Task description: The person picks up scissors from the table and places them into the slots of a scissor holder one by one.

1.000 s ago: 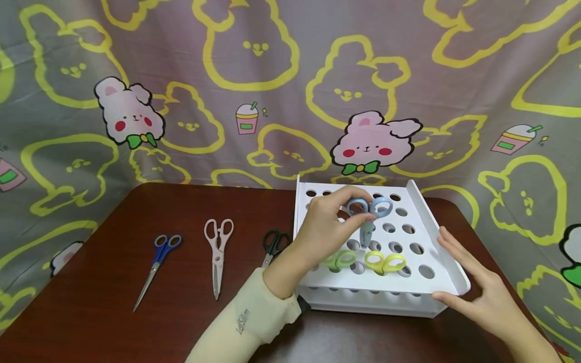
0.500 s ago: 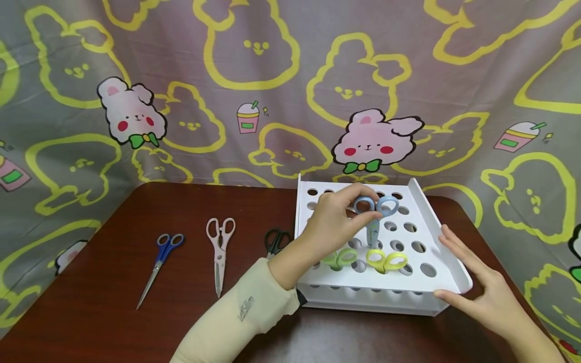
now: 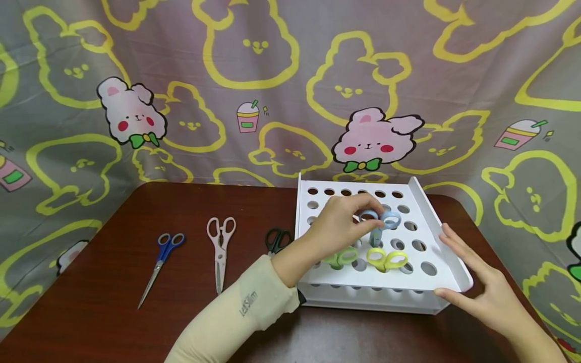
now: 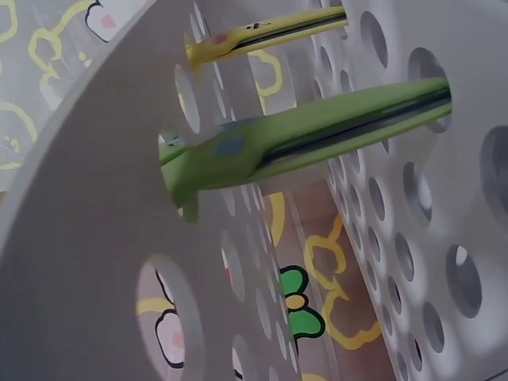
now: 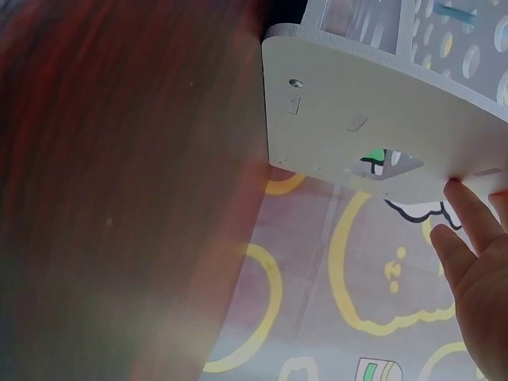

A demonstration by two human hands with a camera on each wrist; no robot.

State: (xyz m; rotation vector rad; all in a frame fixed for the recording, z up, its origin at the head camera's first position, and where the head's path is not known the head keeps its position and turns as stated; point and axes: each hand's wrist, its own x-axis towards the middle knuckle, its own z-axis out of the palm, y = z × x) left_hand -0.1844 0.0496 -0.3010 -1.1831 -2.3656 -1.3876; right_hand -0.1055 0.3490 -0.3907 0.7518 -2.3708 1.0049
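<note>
Left hand (image 3: 338, 222) pinches light-blue plastic-handled scissors (image 3: 376, 236); right hand (image 3: 485, 292), straight-fingered, touches white perforated rack (image 3: 390, 283) at its 4 o'clock; twisting might jam them.

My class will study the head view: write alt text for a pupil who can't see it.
A person's left hand holds light-blue scissors blades-down at a white rack full of holes, while the right hand touches its side wall. Green scissors and yellow scissors stand in it; three other pairs lie on the table.

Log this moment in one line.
left hand: pinches light-blue scissors, tip down; right hand: touches rack; green scissors, yellow scissors: in rack holes
</note>
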